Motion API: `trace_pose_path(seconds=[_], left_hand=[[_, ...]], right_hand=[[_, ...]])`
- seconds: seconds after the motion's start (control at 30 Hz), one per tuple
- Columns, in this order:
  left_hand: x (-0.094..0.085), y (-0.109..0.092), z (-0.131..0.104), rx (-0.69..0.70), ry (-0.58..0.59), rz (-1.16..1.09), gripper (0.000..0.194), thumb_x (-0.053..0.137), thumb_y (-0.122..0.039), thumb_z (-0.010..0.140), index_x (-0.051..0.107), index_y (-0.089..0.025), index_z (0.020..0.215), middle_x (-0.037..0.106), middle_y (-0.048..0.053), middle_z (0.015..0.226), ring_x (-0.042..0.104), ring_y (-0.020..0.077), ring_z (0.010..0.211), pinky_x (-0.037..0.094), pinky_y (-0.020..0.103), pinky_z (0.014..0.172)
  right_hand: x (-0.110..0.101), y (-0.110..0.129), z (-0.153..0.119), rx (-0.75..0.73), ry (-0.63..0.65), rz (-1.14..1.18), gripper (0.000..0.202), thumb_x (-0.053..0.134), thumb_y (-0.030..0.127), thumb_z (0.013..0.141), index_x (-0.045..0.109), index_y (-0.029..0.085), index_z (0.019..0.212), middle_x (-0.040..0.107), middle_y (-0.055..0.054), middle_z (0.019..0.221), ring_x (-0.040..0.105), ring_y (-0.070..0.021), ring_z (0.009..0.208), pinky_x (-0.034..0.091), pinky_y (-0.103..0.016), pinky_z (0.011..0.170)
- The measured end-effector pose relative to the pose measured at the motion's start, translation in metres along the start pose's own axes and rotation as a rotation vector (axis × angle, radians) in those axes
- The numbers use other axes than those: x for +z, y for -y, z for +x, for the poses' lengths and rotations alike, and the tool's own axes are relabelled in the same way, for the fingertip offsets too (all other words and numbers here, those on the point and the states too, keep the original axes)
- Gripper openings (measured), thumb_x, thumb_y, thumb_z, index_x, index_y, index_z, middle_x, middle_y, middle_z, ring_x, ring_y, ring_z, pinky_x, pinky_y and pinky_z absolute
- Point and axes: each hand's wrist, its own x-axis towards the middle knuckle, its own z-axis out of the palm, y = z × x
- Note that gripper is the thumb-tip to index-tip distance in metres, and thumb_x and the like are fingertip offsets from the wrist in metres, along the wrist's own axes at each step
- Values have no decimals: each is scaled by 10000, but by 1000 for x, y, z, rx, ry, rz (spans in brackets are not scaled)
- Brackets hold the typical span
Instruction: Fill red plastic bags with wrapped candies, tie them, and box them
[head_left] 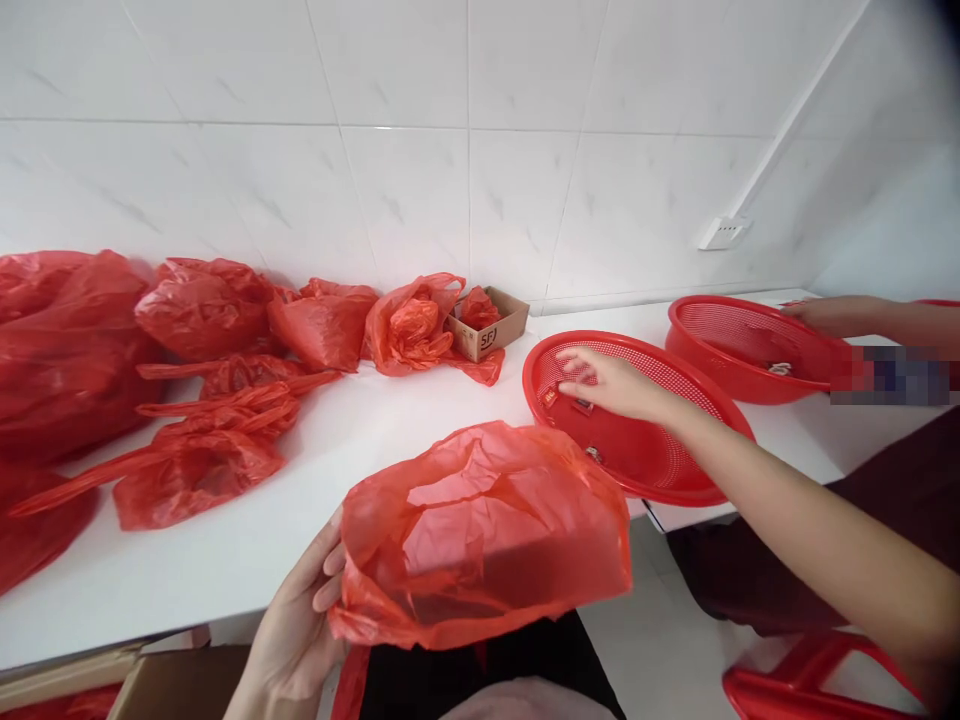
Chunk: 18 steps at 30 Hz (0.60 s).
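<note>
My left hand (300, 610) grips the side of a red plastic bag (487, 600), its mouth spread wide toward me in front of the table edge. Nothing shows inside the bag. Over the near red colander-like basket (739, 440) hovers my right hand (607, 383), its fingers loosely apart and nothing visible in them. Below that hand, a few small packets (551, 395) and a small pale item (593, 454) lie in the basket; they are too small to name.
Filled red bags (202, 310) line the white table (322, 510) on the left. A small cardboard box (495, 325) stands by the wall. At right, another person's hand (832, 312) reaches over a second red basket (682, 340). A red stool (795, 680) is below.
</note>
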Motion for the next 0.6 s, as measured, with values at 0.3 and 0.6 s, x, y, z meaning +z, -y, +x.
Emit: trace_pose_path(seconds=[0.3,0.6], left_hand=[[-35,12,18,-9,-87,-57,330,739,-244,738,443,-194,602,377,-103,411,413,11,331,459,97,408],[-43,22,25,-102,-88,-208,462,891,-256,550,435,-195,592,370,-123,368,403,14,309,425,105,362]], right_hand=[[44,-71,41,166,366,-502,1112,723,674,617,180,349,1532,43,-137,1610,196,-474,1410,238,-628,1080],[68,-63,60,20,312,-490,400,584,356,873,607,223,1249,555,-144,1333,511,-300,1237,364,-411,1023]])
